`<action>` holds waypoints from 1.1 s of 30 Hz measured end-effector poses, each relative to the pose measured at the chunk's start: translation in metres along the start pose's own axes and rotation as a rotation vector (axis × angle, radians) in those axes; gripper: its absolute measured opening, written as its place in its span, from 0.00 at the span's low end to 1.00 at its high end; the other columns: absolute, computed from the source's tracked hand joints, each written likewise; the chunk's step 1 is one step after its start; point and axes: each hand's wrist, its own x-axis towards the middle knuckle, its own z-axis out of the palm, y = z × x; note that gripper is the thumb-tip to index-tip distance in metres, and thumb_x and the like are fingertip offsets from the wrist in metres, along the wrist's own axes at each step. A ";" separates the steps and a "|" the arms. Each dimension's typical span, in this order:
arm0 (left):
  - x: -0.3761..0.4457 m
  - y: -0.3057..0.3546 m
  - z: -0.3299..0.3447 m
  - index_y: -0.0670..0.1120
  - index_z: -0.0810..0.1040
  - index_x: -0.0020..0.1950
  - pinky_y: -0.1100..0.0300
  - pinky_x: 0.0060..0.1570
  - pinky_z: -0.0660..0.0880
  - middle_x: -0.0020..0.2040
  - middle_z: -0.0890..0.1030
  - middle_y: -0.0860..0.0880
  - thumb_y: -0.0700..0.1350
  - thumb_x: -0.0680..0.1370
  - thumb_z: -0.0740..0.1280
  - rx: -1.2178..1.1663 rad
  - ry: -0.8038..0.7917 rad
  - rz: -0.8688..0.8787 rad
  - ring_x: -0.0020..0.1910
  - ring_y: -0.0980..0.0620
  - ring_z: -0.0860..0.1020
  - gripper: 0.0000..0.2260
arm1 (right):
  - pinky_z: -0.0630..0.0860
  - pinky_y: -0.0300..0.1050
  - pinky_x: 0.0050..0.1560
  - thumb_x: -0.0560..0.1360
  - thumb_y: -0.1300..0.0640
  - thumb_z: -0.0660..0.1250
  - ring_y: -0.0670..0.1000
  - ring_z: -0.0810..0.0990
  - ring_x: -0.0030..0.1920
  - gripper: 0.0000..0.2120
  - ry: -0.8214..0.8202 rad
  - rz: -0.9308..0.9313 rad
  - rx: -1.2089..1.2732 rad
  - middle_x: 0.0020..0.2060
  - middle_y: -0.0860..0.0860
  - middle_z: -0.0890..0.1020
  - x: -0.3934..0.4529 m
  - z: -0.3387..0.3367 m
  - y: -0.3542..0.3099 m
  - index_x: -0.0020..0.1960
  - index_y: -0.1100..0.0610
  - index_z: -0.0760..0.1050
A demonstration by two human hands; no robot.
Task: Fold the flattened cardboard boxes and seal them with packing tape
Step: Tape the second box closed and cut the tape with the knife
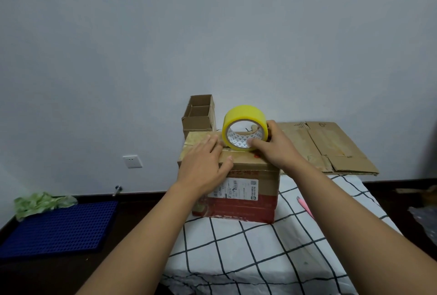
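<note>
Pale grey wall (142,46) w/ white socket (132,161) low down, dark floor (47,273) w/ blue perforated mat (59,228) at left, checked cloth (260,259) covering the table.

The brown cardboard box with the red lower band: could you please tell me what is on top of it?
A yellow packing tape roll stands on edge there, gripped by the right hand; the left hand presses flat on the brown cardboard box. The seam beneath them is hidden.

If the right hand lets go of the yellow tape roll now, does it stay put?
Probably not: the tape roll stands on its rim atop the box, so it could roll. It looks light and stiff. The right hand grips it; the left hand presses the box.
</note>
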 end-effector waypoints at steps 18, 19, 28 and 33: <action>0.003 0.005 0.002 0.58 0.63 0.77 0.51 0.72 0.59 0.78 0.61 0.51 0.75 0.73 0.43 0.031 0.019 -0.005 0.76 0.51 0.58 0.38 | 0.77 0.53 0.50 0.73 0.60 0.68 0.54 0.80 0.48 0.09 0.221 0.014 0.082 0.46 0.52 0.81 -0.004 -0.004 0.010 0.53 0.55 0.75; 0.003 0.005 0.002 0.57 0.63 0.76 0.51 0.71 0.59 0.77 0.61 0.52 0.74 0.74 0.44 0.042 0.032 0.011 0.76 0.51 0.59 0.37 | 0.77 0.54 0.51 0.73 0.60 0.68 0.54 0.80 0.49 0.09 0.213 0.014 0.076 0.46 0.53 0.81 -0.005 -0.004 0.011 0.53 0.55 0.75; 0.003 0.014 0.003 0.50 0.62 0.75 0.51 0.63 0.70 0.70 0.73 0.49 0.69 0.77 0.53 -0.039 0.068 0.028 0.67 0.49 0.71 0.33 | 0.70 0.45 0.43 0.77 0.60 0.63 0.50 0.77 0.45 0.07 0.311 -0.005 0.027 0.43 0.47 0.79 -0.006 0.002 0.009 0.55 0.55 0.74; 0.000 0.014 0.002 0.50 0.61 0.76 0.49 0.69 0.65 0.75 0.67 0.50 0.71 0.76 0.52 -0.026 0.053 0.028 0.73 0.49 0.65 0.35 | 0.67 0.43 0.36 0.78 0.62 0.57 0.48 0.73 0.41 0.08 0.510 0.045 0.136 0.40 0.47 0.74 -0.001 -0.012 0.005 0.54 0.57 0.72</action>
